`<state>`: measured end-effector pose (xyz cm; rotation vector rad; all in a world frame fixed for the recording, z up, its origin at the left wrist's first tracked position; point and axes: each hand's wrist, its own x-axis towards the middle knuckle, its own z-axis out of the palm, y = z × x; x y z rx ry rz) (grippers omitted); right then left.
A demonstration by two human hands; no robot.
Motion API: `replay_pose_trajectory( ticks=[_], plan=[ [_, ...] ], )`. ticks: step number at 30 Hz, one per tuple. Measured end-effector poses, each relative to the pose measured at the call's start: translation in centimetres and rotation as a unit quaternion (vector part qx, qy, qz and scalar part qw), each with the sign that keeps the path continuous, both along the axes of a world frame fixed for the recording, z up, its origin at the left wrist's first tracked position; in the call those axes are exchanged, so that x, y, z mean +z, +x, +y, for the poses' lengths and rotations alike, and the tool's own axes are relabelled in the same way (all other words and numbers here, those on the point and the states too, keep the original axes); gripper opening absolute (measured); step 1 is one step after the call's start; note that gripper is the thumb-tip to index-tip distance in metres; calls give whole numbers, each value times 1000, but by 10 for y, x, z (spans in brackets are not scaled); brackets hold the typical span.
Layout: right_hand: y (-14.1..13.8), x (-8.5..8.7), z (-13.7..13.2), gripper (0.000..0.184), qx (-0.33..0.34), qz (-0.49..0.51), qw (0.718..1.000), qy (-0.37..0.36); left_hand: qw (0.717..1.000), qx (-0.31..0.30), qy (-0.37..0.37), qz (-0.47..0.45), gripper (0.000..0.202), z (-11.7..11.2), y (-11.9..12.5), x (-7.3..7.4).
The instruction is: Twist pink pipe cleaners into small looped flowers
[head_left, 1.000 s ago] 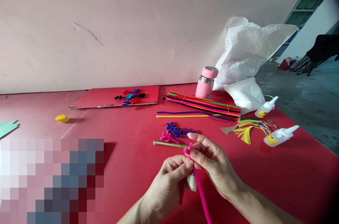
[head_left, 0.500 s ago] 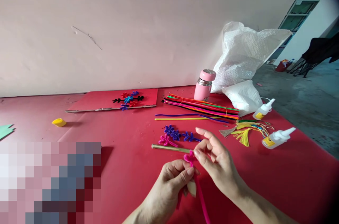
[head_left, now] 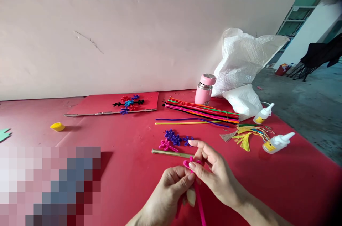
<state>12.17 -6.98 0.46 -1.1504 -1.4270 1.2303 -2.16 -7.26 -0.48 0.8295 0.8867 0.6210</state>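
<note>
My left hand [head_left: 171, 192] and my right hand [head_left: 213, 174] meet low in the middle of the head view, both pinched on a pink pipe cleaner [head_left: 199, 204]. Its top end is curled into small loops [head_left: 190, 163] between my fingertips, and its straight tail runs down past my wrists. My left hand also holds a small pale object [head_left: 191, 197] that I cannot make out. A thin stick [head_left: 171, 153] lies on the red table [head_left: 128, 140] just beyond my fingers, beside finished pink [head_left: 166, 145] and purple pipe-cleaner flowers [head_left: 173, 137].
A bundle of coloured pipe cleaners [head_left: 203, 109], a pink flask [head_left: 205, 88], a white plastic bag [head_left: 243, 69], two glue bottles [head_left: 278, 142], tassels [head_left: 244, 135], a red board with flowers [head_left: 128, 102] and a yellow tape roll [head_left: 57, 126] lie around. A pink panel [head_left: 107, 41] backs the table.
The camera has tipped down a little, so everything sits higher in view. My right fingers have curled in tighter over the pink loops.
</note>
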Motion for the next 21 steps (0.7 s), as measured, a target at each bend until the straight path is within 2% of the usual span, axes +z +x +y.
replay_pose_trajectory(
  ticks=[6,11,15,18,21],
  plan=[
    [-6,-5,-2,40,-70,-70,995,33,995,17,44,86,39,-4,6,2],
    [-11,-10,-4,42,-103,-97,988,56,990,47,79,105,43,-8,11,7],
    [-10,-10,-2,39,-84,-88,992,44,990,66,80,93,38,-8,10,6],
    [-5,-6,1,38,-29,-26,999,22,992,90,57,73,33,-5,8,5],
    [-2,-6,0,43,4,21,1000,-6,990,131,45,13,29,0,4,4]
  ],
)
